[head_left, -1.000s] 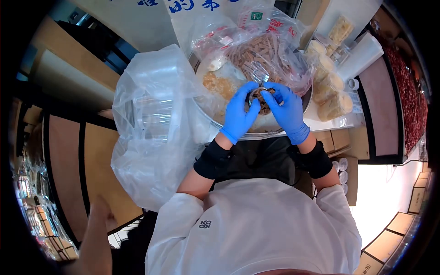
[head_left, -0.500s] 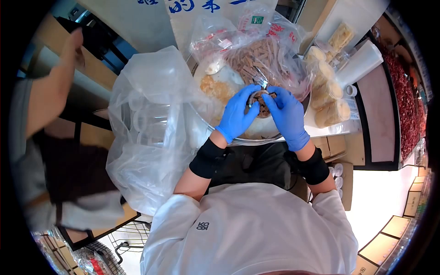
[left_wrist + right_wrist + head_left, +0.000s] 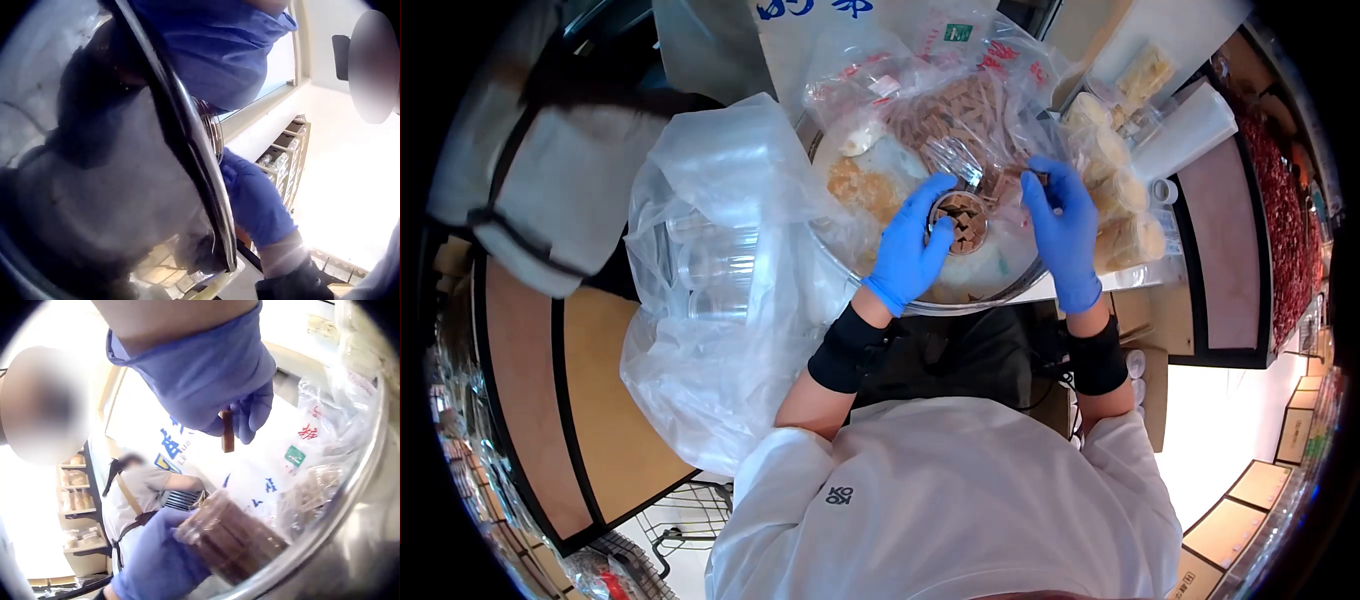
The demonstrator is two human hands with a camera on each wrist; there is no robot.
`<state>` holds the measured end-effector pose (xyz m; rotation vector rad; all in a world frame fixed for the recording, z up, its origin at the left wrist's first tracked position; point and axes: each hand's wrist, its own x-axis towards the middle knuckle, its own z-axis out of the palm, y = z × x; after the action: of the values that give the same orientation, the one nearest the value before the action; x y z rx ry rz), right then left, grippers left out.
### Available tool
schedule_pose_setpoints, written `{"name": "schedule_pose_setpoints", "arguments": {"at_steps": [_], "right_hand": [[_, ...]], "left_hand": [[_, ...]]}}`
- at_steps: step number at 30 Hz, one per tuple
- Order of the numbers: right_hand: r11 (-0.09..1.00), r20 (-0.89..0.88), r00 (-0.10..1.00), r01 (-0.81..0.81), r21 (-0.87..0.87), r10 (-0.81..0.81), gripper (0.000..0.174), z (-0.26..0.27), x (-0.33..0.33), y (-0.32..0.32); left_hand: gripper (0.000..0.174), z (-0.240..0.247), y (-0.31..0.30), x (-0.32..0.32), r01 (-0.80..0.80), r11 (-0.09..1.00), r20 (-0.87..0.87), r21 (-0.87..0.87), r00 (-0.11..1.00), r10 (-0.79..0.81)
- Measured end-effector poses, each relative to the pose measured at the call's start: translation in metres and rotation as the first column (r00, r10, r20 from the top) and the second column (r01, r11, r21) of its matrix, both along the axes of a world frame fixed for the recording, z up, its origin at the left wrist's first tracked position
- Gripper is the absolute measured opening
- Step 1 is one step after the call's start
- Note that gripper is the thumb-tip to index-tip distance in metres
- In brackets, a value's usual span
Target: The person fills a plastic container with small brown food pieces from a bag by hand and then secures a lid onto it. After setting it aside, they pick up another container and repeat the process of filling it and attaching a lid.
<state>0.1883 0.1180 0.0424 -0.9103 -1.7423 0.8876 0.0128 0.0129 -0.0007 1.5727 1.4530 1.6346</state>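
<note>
My left hand (image 3: 910, 245) in a blue glove grips a clear round jar (image 3: 962, 222) packed with brown sticks, held over a wide metal basin (image 3: 1000, 302). Through the jar's side in the right wrist view, the sticks (image 3: 234, 540) stand upright in rows. My gloved right hand (image 3: 1063, 228) is to the right of the jar, apart from it, near the basin's right rim. Between its thumb and fingers it pinches one brown stick (image 3: 228, 434). More loose brown sticks (image 3: 960, 115) lie in a clear printed bag (image 3: 1000, 62) at the basin's back.
A large plastic bag of empty clear jars (image 3: 725, 265) stands left of the basin. At the right are several filled jars (image 3: 1135, 240) and a plastic roll (image 3: 1185, 130). Pale orange crumbs (image 3: 855, 185) lie in the basin. Another person (image 3: 140, 500) stands nearby on the left.
My right hand has left the jar and moved right, now with a stick between its fingers. The left hand keeps its grip on the jar. The other person has shifted at the left.
</note>
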Motion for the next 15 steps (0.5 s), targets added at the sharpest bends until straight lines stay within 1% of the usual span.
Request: {"name": "schedule_pose_setpoints", "arguments": {"at_steps": [1,2,3,4,6,7,8,9,10,11,12,13,15], "right_hand": [[0.999,-0.004,1.0,0.029,0.024,-0.029,0.025,-0.008,0.0,0.013],[0.997,-0.008,0.998,0.058,0.049,-0.058,0.026,-0.017,0.001,0.026],[0.989,0.028,0.994,0.101,0.11,-0.105,0.026,-0.027,0.004,0.04],[0.988,0.027,0.993,0.111,0.106,-0.115,0.026,-0.032,0.006,0.05],[0.955,0.221,0.938,0.228,0.19,-0.268,0.03,-0.042,0.01,0.068],[0.954,0.22,0.936,0.237,0.181,-0.275,0.03,-0.055,0.011,0.08],[0.983,0.201,0.964,0.155,0.102,-0.173,0.033,-0.071,0.011,0.09],[0.997,0.173,0.982,0.07,0.024,-0.073,0.036,-0.076,0.009,0.093],[0.997,0.169,0.982,0.082,0.01,-0.083,0.036,-0.082,0.009,0.095],[0.998,0.229,0.972,0.047,0.052,-0.058,0.038,-0.088,0.008,0.097],[0.996,0.289,0.957,0.008,0.09,-0.034,0.04,-0.09,0.006,0.096],[0.997,0.285,0.958,0.019,0.075,-0.04,0.04,-0.091,0.006,0.094],[0.997,0.232,0.971,0.036,0.074,-0.053,0.04,-0.09,0.006,0.092]], "left_hand": [[0.046,0.0,-0.001,0.001,-0.015,1.0,0.042,0.001,0.999,0.015],[0.046,-0.002,-0.001,0.002,-0.005,1.0,0.041,-0.003,0.999,0.005],[0.047,-0.005,-0.001,0.002,-0.016,1.0,0.048,0.024,0.999,0.015],[0.048,-0.006,-0.001,0.002,-0.027,0.998,0.055,0.051,0.998,0.024],[0.047,-0.005,-0.003,0.0,-0.009,0.999,0.019,0.051,1.0,0.008],[0.046,-0.004,-0.005,0.0,-0.001,0.998,-0.015,0.055,1.0,0.002],[0.046,-0.002,-0.006,0.0,0.007,0.999,-0.019,0.044,1.0,-0.007],[0.045,-0.001,-0.007,0.002,-0.026,0.998,-0.064,0.063,0.997,0.03],[0.044,0.001,-0.008,0.003,-0.057,0.995,-0.109,0.084,0.992,0.066],[0.044,0.003,-0.008,0.003,-0.044,0.997,-0.115,0.071,0.992,0.052],[0.042,0.005,-0.01,0.003,-0.071,0.996,-0.153,0.055,0.985,0.079],[0.04,0.004,-0.011,0.002,-0.099,0.994,-0.19,0.04,0.976,0.105],[0.037,0.002,-0.011,-0.003,-0.107,0.994,-0.232,0.011,0.967,0.107]]}}
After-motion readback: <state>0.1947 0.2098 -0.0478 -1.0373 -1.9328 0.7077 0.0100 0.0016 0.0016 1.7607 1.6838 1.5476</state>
